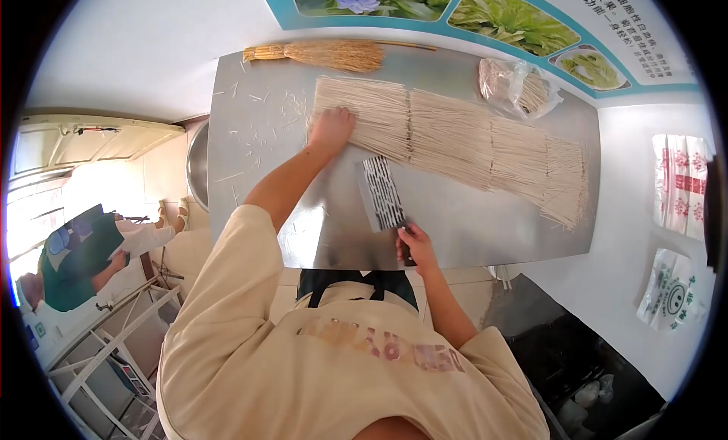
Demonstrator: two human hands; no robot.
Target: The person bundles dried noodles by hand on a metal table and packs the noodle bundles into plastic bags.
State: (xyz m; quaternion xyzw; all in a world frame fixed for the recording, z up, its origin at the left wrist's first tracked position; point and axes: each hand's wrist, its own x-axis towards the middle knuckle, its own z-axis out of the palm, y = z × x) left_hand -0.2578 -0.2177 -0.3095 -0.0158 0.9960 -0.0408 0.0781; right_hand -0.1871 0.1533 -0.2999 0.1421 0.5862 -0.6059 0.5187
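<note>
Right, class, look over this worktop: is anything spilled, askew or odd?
Yes. Short loose bits lie scattered across the left end of the metal table, outside the neatly laid thin strands, so they look spilled. The straw broom lying on the same surface, near its far edge, also seems somewhat out of place.

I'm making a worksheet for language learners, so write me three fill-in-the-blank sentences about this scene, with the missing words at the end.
1. The right hand grips the cleaver by its ____.
2. In the picture, the left hand rests at the ____ end of the pale strands.
3. Of the straw broom and the plastic bag, the ____ lies farther right on the metal table.

Missing words: handle; left; plastic bag.
</note>
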